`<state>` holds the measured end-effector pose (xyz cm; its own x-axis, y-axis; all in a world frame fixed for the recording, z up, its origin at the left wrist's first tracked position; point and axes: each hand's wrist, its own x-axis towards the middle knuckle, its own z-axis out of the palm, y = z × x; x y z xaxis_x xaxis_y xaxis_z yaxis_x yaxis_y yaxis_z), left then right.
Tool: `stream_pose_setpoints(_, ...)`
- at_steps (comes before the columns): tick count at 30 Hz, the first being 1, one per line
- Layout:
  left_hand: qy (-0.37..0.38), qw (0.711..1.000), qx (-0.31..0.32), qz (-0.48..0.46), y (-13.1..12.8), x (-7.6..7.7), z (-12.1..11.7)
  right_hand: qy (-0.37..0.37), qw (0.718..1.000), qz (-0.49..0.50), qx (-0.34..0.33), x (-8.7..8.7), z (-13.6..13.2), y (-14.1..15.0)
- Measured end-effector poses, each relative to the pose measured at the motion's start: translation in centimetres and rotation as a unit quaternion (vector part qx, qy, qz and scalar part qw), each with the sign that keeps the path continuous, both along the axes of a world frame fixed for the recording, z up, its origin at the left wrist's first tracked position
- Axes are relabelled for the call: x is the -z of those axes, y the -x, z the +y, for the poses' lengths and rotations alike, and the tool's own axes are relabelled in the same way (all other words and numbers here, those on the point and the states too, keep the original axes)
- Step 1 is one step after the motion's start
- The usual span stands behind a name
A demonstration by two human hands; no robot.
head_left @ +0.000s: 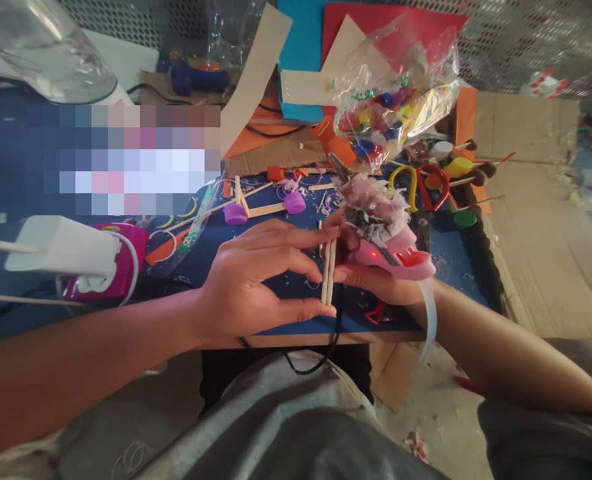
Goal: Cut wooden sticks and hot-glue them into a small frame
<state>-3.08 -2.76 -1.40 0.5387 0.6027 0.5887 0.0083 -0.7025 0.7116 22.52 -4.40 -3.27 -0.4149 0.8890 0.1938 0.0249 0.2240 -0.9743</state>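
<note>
Between the thumb and fingertips of my left hand (256,280) is a pair of thin wooden sticks (329,270), held upright side by side above the table's front edge. My right hand (376,283) is closed around a pink glue gun (391,257) with a small red light on it. Pinkish and grey shreds (373,203) cover its front, and its dark nozzle points away from me. A translucent glue stick (430,313) hangs from its rear. The right thumb tip is against or very close to the sticks. Beyond my left hand lies a stick frame with purple caps (236,213).
A white plug adapter (66,250) sits in a magenta socket block (103,283) at left. Yellow-and-red-handled scissors (433,190), bottle caps and wooden spoons lie at right beside cardboard (536,220). A plastic bag (396,93) and coloured paper lie behind. A black cord (306,370) loops over the front edge.
</note>
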Motion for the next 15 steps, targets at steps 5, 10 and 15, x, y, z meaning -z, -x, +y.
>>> stream_pose_setpoints(5, 0.022, 1.0, 0.001, -0.012, -0.1, -0.1, -0.2, 0.032, 0.999, 0.001, 0.008, 0.0, 0.0, 0.3)
stream_pose_setpoints(10, 0.068, 0.997, -0.027, -0.032, 0.1, 0.6, -0.5, 0.01, 0.999, 0.003, 0.04, -0.3, 0.1, 0.3)
stream_pose_setpoints(15, 0.088, 0.987, -0.019, -0.133, 0.1, 1.5, 0.0, 0.042, 0.993, 0.112, 0.014, -0.6, 0.4, 0.5)
